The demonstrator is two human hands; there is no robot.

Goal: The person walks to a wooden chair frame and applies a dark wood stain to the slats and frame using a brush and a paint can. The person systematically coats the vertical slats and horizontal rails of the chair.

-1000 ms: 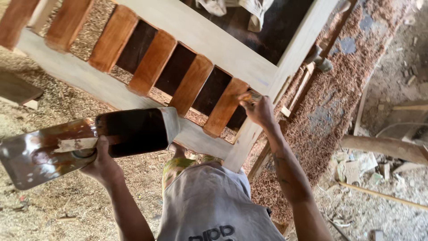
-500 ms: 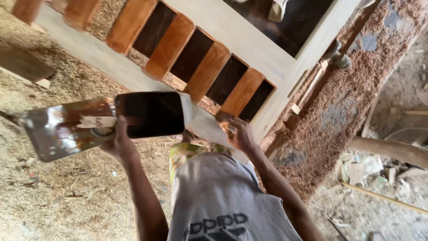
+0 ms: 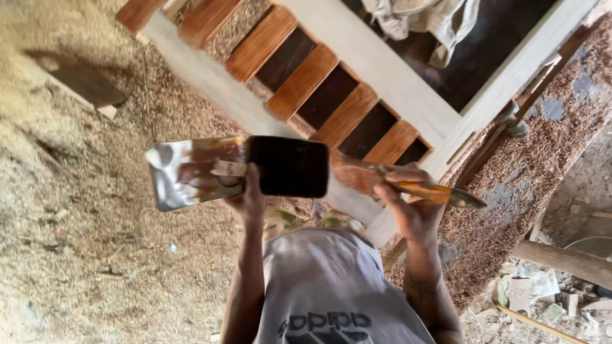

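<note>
The floor [image 3: 83, 255] is thick with pale sawdust, turning to reddish wood shavings [image 3: 510, 185] on the right. A dark wooden board [image 3: 89, 86] lies in the sawdust at upper left. Scraps of wood and paper litter [image 3: 529, 293] gather at lower right beside a rounded timber [image 3: 564, 261]. Soft daylight falls evenly, with faint shadows.

Sawdust-strewn floor [image 3: 76, 255] under pale wooden frame [image 3: 210, 79]

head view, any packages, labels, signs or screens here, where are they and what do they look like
Tin can: in the left hand, boxy, shiny metal with brown stains, cut-open end dark inside.
Label strip: on the can's side, small, pale, torn.
No signs or screens.
</note>
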